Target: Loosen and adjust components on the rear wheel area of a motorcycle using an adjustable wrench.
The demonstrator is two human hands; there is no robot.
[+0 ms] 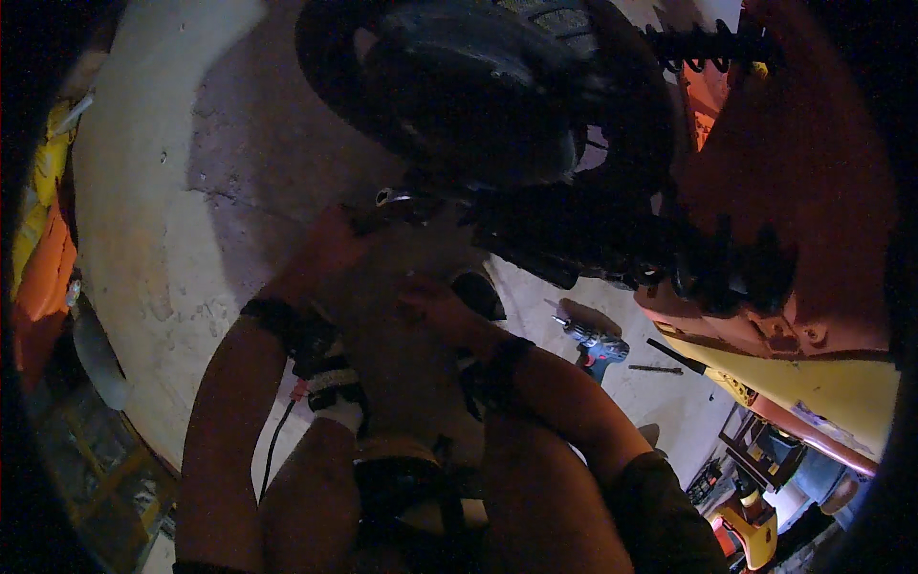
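Deep shadow covers the middle of the view. My left hand (335, 239) reaches to a dark part with a small shiny metal ring (387, 197), just below a large black wheel (478, 86). Its fingertips blend into the dark, so I cannot see whether they grip anything. Nearer to me and to the right, my right hand (435, 308) has its fingers curled in; what they hold, if anything, is hidden. A dark rounded piece (478, 295) lies just beyond that hand. Black bands circle both wrists.
A cordless drill (595, 346) lies on the pale floor to the right, beside a thin dark rod (656, 369). An orange-red vehicle body (784, 191) with a black coil spring (708, 46) fills the right side. Yellow and orange items (46, 244) stand at the far left.
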